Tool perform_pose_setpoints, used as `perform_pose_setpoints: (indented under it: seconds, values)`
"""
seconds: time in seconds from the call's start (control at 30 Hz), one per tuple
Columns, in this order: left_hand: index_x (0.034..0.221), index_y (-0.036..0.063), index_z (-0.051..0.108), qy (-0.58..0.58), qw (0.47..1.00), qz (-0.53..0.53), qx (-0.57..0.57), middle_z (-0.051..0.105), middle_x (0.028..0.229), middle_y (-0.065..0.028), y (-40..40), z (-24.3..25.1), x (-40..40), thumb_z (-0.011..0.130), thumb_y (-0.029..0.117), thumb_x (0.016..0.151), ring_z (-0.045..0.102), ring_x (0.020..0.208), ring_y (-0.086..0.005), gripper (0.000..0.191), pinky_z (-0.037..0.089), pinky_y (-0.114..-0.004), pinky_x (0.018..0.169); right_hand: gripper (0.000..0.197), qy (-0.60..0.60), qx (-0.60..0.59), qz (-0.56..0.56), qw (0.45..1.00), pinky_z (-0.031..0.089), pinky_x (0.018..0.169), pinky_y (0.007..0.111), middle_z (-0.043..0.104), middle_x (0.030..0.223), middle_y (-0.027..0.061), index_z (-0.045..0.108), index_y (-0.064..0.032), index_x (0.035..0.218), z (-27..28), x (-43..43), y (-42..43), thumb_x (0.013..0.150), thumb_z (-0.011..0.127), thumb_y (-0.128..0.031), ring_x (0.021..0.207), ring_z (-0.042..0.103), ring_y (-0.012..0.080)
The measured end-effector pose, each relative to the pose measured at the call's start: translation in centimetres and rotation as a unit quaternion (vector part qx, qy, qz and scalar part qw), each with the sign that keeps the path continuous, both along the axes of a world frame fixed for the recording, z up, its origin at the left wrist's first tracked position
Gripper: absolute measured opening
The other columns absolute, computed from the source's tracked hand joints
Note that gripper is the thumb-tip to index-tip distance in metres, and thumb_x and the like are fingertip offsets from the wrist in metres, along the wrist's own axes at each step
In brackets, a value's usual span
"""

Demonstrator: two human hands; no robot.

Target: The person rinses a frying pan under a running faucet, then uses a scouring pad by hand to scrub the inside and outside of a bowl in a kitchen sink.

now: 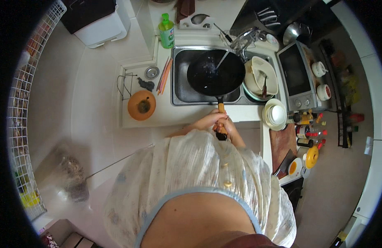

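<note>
A black wok (206, 79) is held over the left basin of a stainless steel sink (180, 90). Water from the faucet (245, 43) runs in a stream into it. Its wooden handle (221, 107) points toward my body. My left hand (218, 116) and my right hand (225, 124) are both closed around that handle, close together. Right of the wok, cream plastic baskets (259, 66) sit over the other basin, with a dark-handled utensil (264, 88) inside.
Left of the sink lie chopsticks (165, 76), an orange bowl (141, 108), a dark scrubber (146, 84) and a sink strainer (152, 73). A green bottle (166, 32) stands behind. To the right are stacked bowls (276, 114), a microwave (295, 74), a cutting board (282, 142) and a cleaver (285, 161).
</note>
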State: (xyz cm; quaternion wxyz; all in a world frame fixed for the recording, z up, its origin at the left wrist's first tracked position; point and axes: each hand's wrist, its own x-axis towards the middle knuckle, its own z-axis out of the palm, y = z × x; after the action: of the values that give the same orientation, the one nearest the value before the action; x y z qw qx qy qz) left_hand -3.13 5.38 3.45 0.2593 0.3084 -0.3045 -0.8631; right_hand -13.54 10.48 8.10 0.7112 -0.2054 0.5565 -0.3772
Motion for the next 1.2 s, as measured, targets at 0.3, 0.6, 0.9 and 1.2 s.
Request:
perform_pose_setpoints:
  seconds: [0.3,0.6,0.9,1.2]
  values:
    - [0.091,0.0055,0.05,-0.058,0.997,-0.034,-0.036,0.055,0.081,-0.0038,-0.6,0.3,1.8,0.058,0.008,0.081,0.055,0.072,-0.0106,0.013,0.045,-0.023,0.061,0.012,-0.12,-0.114,0.028,0.986,0.039,0.035,0.028,0.047,0.048,0.0049,0.047,-0.0056,0.064,-4.6,0.7,-0.2,0.075,0.051,-0.006,0.036,0.045,0.0155]
    - [0.091,0.0035,0.054,-0.167,0.974,-0.107,-0.104,0.057,0.085,-0.0052,-2.2,1.5,3.7,0.058,0.007,0.079,0.056,0.077,-0.0123,0.013,0.045,-0.024,0.068,0.006,-0.245,-0.077,-0.023,0.966,0.037,0.036,0.028,0.045,0.052,0.004,0.044,-0.0059,0.07,-5.3,2.9,-0.3,0.075,0.048,-0.006,0.039,0.044,0.0149]
    - [0.092,0.0019,0.055,-0.175,0.982,-0.07,-0.027,0.057,0.081,-0.0052,-1.2,0.5,3.7,0.059,0.016,0.08,0.056,0.072,-0.0115,0.018,0.046,-0.023,0.059,0.014,-0.226,-0.002,-0.035,0.974,0.034,0.036,0.024,0.042,0.052,0.0003,0.042,-0.0095,0.064,-2.6,2.9,-0.1,0.076,0.05,-0.011,0.038,0.04,0.0119]
    - [0.104,0.0031,0.049,-0.074,0.994,-0.052,0.064,0.056,0.089,-0.0064,1.0,1.7,1.7,0.058,0.024,0.083,0.055,0.08,-0.0113,0.031,0.045,-0.025,0.069,0.019,-0.091,0.076,-0.013,0.993,0.035,0.039,0.024,0.042,0.05,-0.0004,0.043,-0.01,0.059,-0.1,0.5,1.1,0.075,0.053,-0.013,0.04,0.042,0.0108]
